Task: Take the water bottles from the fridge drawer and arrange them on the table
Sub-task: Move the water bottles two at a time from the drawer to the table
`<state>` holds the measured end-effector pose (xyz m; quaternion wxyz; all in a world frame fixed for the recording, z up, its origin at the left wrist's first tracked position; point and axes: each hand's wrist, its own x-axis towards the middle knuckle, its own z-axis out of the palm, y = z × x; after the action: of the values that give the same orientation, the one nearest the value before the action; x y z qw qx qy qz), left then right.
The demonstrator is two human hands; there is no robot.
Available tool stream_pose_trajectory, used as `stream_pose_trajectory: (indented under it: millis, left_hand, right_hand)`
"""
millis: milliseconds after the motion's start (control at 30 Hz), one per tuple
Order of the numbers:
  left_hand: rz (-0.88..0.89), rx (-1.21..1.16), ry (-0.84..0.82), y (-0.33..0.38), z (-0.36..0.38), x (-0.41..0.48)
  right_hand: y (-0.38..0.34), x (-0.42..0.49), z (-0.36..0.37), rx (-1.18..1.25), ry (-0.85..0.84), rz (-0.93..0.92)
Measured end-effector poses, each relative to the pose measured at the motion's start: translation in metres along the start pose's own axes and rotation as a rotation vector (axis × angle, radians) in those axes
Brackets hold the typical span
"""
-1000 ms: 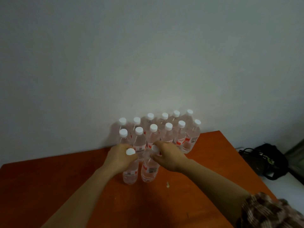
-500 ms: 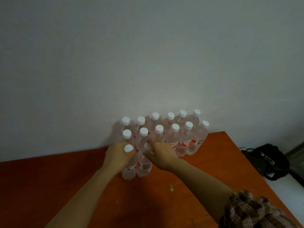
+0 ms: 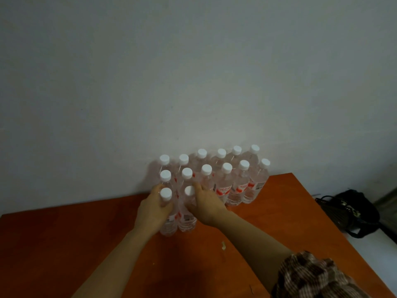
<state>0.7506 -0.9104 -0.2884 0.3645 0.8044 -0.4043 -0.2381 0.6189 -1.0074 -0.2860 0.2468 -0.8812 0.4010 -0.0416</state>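
Against the pale grey wall (image 3: 193, 82), at the far edge of an orange-brown wooden table (image 3: 86, 244), twelve clear plastic water bottles with white caps stand upright in two rows of six. The back row (image 3: 221, 153) stands close to the wall, with the second row (image 3: 224, 186) just in front of it. Next out from the wall, two more such bottles stand side by side, forming the left end of a third row. A person's left hand (image 3: 153, 208) grips the outer front bottle (image 3: 168, 225) below its cap, fingers (image 3: 166, 206) curled round the neck. The right hand (image 3: 206, 203) grips the neighbouring front bottle (image 3: 187, 221) the same way. Both bottles' bases appear to rest on the table. Further from the wall, a small pale scrap (image 3: 223, 245) lies on the table. A brown checked sleeve (image 3: 311, 276) covers the right upper arm. Off the table's right edge, near the wall, sits a black bag (image 3: 352, 211).
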Motion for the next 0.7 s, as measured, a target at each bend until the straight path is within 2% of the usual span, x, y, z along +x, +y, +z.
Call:
stream_pose_trajectory:
  millis: [133,333,533,700]
  left_hand:
    - [0.007,-0.076,0.081,0.005,0.004,-0.014]
    - [0.194,-0.036,0.073,0.042,0.026,-0.037]
    - [0.326,0.030,-0.129,0.094,0.102,-0.079]
    - [0.459,0.111,-0.320,0.158,0.198,-0.151]
  right_hand:
    - [0.005,-0.014,-0.002,0.117,0.024,0.046]
    - [0.028,-0.065,-0.021,0.125,0.102,0.066]
    - [0.095,-0.160,-0.053,0.057,0.180,0.260]
    - [0.172,-0.288,-0.079,-0.002,0.233,0.450]
